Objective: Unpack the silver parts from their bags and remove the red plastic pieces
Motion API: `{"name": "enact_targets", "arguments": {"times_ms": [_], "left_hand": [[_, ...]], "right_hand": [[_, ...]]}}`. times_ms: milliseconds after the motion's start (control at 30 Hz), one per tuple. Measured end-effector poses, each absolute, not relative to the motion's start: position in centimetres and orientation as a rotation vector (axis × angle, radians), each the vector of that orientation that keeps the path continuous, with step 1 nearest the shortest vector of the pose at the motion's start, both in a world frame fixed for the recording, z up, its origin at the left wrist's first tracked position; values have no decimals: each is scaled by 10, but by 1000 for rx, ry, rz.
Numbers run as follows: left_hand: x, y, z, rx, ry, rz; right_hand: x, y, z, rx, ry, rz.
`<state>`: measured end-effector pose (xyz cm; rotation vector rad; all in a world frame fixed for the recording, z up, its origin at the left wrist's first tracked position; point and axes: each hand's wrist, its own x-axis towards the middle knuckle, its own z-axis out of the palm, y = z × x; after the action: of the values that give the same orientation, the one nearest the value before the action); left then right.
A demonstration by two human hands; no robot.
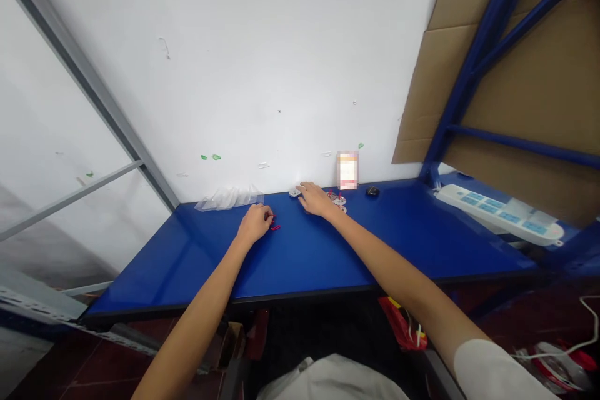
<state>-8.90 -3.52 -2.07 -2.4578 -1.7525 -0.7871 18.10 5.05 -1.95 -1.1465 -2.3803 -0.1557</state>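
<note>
My left hand (255, 222) is closed at the far middle of the blue table, its fingers pinched on a thin red cord (275, 227) that trails out onto the tabletop. What else may be in that pinch is hidden. Farther right, my right hand (315, 198) reaches out palm down with its fingers apart. Its fingertips are at a small grey-white rounded piece (294, 192) near the wall; whether they touch it I cannot tell. Just right of that hand lies a small pile of whitish round pieces with red cords (338, 201), partly covered by the hand.
Clear plastic bags (229, 198) lie at the back left of the blue table (300, 262). A blurred card (347, 170) leans on the wall, with a small black object (372, 192) beside it. A white power strip (499, 214) sits at the right by the blue frame (462, 87).
</note>
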Motion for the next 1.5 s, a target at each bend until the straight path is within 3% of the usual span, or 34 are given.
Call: {"name": "enact_targets", "arguments": {"times_ms": [600, 967, 1500], "left_hand": [[-90, -39, -17, -2330, -1903, -1268], [-94, -41, -10, -2242, -1794, -1475], [-71, -50, -14, -2529, -1508, -1507]], "right_hand": [[183, 57, -21, -1167, -2313, -137], [183, 40, -4, -940, -2099, -116], [161, 6, -10, -586, -2216, 560]]}}
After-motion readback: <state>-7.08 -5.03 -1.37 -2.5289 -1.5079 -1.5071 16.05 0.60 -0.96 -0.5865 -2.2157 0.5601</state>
